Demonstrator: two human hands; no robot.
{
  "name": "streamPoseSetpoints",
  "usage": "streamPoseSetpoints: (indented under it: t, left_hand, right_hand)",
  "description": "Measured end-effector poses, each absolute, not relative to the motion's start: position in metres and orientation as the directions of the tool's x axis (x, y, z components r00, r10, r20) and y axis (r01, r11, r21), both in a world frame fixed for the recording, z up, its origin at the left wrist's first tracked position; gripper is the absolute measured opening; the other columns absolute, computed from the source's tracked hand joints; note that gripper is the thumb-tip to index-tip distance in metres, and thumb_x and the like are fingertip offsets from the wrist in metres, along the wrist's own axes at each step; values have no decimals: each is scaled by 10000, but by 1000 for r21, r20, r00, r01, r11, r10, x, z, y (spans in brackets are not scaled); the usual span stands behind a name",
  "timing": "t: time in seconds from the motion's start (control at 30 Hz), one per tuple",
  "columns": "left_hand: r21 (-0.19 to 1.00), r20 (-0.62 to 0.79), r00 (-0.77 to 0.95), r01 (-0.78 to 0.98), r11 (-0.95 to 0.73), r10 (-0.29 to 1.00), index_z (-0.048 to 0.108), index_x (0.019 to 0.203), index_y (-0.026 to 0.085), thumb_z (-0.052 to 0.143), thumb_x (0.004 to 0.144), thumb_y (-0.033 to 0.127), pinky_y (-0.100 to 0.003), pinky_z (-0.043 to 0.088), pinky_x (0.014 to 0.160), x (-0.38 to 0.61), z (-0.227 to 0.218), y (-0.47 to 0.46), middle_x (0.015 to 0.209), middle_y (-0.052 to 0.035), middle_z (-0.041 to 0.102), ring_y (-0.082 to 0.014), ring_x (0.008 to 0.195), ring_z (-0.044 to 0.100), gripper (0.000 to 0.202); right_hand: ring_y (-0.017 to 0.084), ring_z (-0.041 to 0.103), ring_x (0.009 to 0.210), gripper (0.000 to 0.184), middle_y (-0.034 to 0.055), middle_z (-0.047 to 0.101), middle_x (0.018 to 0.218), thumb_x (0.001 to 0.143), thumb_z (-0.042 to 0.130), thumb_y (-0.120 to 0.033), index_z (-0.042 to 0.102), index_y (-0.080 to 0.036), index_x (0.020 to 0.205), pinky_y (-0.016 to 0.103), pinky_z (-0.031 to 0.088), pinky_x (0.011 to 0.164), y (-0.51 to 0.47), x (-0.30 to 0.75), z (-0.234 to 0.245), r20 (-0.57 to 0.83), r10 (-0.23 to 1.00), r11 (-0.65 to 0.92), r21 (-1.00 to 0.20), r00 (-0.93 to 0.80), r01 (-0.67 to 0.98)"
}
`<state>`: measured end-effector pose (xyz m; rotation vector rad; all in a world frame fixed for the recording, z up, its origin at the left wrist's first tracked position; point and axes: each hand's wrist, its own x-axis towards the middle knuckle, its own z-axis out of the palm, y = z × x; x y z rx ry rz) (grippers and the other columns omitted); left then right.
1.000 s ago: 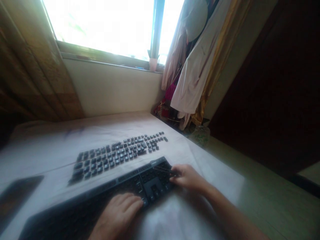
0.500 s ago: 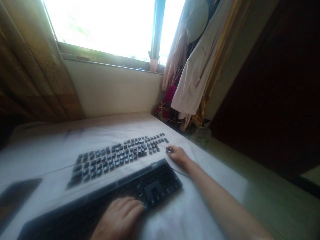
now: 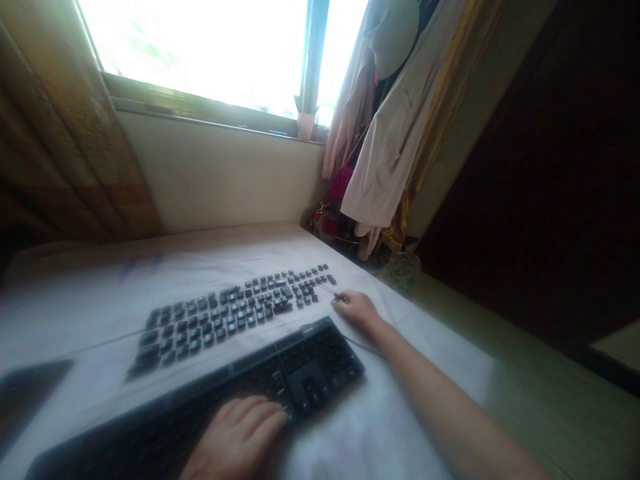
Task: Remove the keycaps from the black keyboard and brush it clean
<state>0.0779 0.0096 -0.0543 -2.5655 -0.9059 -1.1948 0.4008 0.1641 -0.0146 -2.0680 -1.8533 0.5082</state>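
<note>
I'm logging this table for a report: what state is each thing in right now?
cloth, spread flat.
keyboard, lying flat on the cloth.
loose keycaps, laid out in rows on the cloth, apart from the keyboard.
left hand, open, resting on the keyboard's near edge.
right hand, fingertips pinched on a small dark piece at the right end of the keycap rows.
clothes, hanging beside the window.

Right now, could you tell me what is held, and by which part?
The right hand fingertip-pinches a small dark piece; which part, too blurred to tell.
</note>
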Motion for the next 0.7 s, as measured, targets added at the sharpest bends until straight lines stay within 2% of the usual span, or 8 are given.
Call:
streamPoseSetpoints:
  t: [0.07, 0.27, 0.43, 0.53, 0.7]
  left_hand:
    - [111, 716, 502, 605, -788, 486, 699, 1055, 282, 308, 1075, 327, -289, 483, 876, 77, -53, 8, 991, 60, 778, -134, 937, 690, 394]
    - [101, 727, 503, 596, -797, 468, 715, 1058, 289, 342, 1062, 333, -288, 492, 867, 75, -53, 9, 981, 51, 781, -136, 933, 687, 375]
    - [76, 807, 448, 567, -820, 385, 719, 993, 289, 337, 1066, 361, -268, 479, 809, 78, -62, 18, 913, 69, 777, -115, 847, 681, 396]
    - [69, 812, 444, 571, -818, 379, 720, 992, 295, 380, 1053, 378, -271, 477, 801, 78, -67, 19, 907, 63, 776, -122, 842, 681, 355]
    - [42, 794, 468, 594, -804, 387, 709, 1017, 284, 318, 1063, 300, -297, 477, 819, 77, -70, 18, 927, 43, 774, -145, 867, 685, 394]
  right_hand:
    - [243, 669, 1082, 303, 95, 640, 1303, 997, 631, -337, 628, -194, 1265, 445, 583, 908, 162, 402, -14, -61, 995, -95, -455, 75, 885]
    - [244, 669, 1084, 311, 97, 639, 1302, 996, 634, -335, 623, -191, 1271, 450, 583, 908, 156, 406, -13, -61, 997, -64, -447, 41, 892]
    - [242, 668, 1085, 305, 96, 638, 1306, 997, 632, -334, 626, -195, 1269, 447, 583, 909, 165, 398, -7, -53, 998, -42, -435, 21, 899]
    - [242, 667, 1088, 297, 94, 638, 1309, 998, 631, -335, 630, -201, 1263, 441, 582, 911, 173, 392, -1, -60, 998, -41, -416, 17, 909]
    - [239, 666, 1088, 287, 92, 638, 1309, 1000, 627, -335, 634, -208, 1257, 436, 581, 913, 182, 383, 3, -71, 997, -61, -378, 37, 924]
